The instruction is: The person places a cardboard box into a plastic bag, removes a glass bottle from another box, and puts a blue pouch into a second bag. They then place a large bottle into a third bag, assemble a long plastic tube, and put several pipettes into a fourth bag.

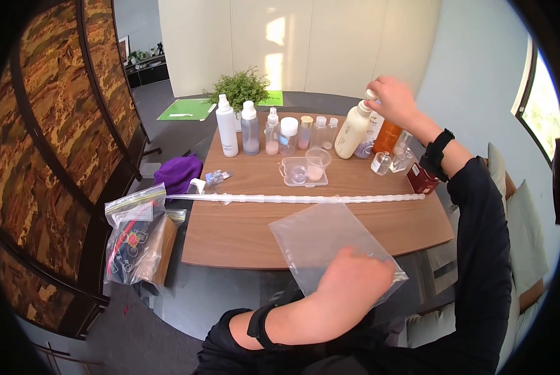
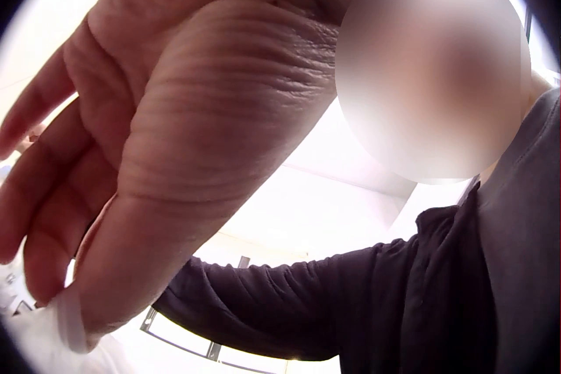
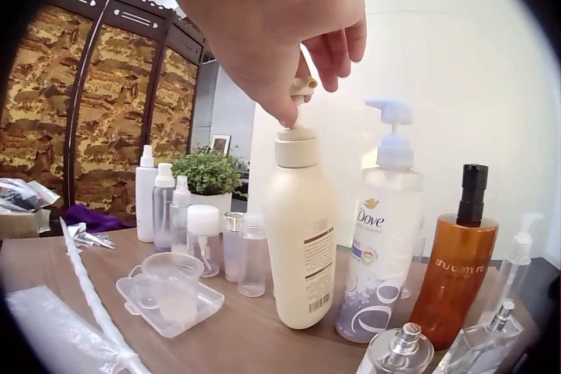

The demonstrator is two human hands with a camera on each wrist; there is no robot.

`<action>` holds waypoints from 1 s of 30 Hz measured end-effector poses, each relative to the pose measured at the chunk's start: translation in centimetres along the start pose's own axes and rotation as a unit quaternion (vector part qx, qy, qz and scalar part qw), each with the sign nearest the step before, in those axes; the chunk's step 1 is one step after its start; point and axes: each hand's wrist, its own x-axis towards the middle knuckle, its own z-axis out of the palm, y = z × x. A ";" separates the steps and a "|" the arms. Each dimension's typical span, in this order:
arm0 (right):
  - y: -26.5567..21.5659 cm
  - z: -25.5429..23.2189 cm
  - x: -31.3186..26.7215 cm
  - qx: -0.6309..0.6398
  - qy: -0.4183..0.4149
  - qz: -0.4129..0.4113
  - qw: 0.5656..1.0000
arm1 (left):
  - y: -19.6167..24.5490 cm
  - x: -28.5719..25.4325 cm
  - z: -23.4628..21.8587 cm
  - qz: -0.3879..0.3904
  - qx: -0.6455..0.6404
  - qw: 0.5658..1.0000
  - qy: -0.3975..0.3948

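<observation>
Only right-wrist view: cream bottle's (image 3: pixel 301 207) barcode (image 3: pixel 320 304).

Cream pump bottle (image 1: pixel 353 132) and clear zip bag (image 1: pixel 317 237) at the wooden counter (image 1: pixel 223 240).
The bottle, round-shouldered with a printed panel and barcode, is roughly upright toward the far right corner; the bag, flattened and see-through, extends past the near edge, slightly right of middle.

Left hand (image 2: pixel 175 120) is filling the upper left, thumb (image 2: pixel 149 216) is angling down, its tip is pressing clear film (image 2: pixel 72 323) at lower left, other fingers (image 2: pixel 53 163) are bending beyond, dark sleeve (image 2: pixel 272 308) is crossing lower right, blurred oval (image 2: pixel 434 67) is masking upper right.
</observation>
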 end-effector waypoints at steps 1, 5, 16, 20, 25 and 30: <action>-0.9 -0.9 -0.6 0.044 -0.030 0.027 0.998 | 0.0 0.1 0.0 0.002 -0.001 1.000 -0.010; -2.5 -2.0 -3.9 0.130 -0.137 0.102 0.977 | 0.4 0.6 1.0 0.002 0.001 0.999 -0.043; -0.2 -5.4 -13.1 0.551 -0.119 0.389 0.728 | 1.1 1.5 5.2 0.003 0.034 0.999 -0.008; -2.9 -9.0 -17.6 0.611 -0.102 0.393 0.680 | 1.3 2.0 6.6 0.011 0.028 0.999 -0.018; -7.4 -9.1 -24.1 0.694 -0.029 0.384 0.609 | 1.7 2.5 7.9 0.012 0.030 0.999 -0.037; -11.1 -7.6 -27.9 0.693 -0.019 0.338 0.636 | 2.2 2.8 8.5 -0.001 0.030 0.998 -0.052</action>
